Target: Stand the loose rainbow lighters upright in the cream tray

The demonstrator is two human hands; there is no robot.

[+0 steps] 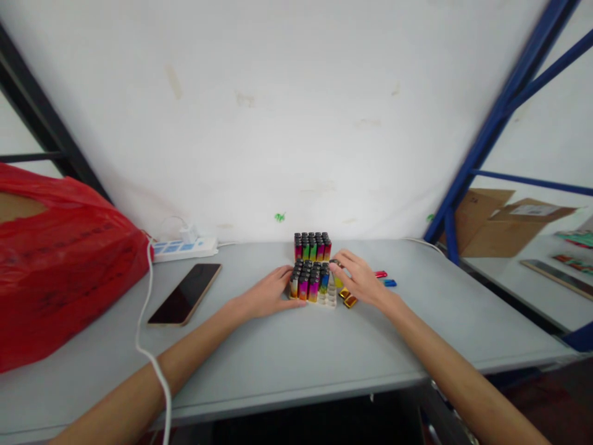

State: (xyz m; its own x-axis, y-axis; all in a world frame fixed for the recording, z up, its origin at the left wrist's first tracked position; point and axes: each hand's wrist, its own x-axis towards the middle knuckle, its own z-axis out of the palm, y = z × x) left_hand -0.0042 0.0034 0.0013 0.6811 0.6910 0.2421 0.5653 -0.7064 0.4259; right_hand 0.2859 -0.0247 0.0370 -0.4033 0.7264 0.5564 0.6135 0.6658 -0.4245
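Note:
A clear plastic tray stands on the table, filled on its left and middle with upright, multicoloured lighters with black tops. Some slots at its right front hold nothing. My left hand grips the tray's left side, thumb at the front corner and fingers behind. At the right edge, my right hand pinches a lighter with a black top and yellow body, partly hidden by the fingers. Behind stands a second block of upright lighters. Loose gold lighters lie beneath my right hand.
Red and blue lighters lie right of my right hand. To the left are a phone, a power strip, a white cable crossing my left forearm, and a red plastic bag. A blue frame borders the right side.

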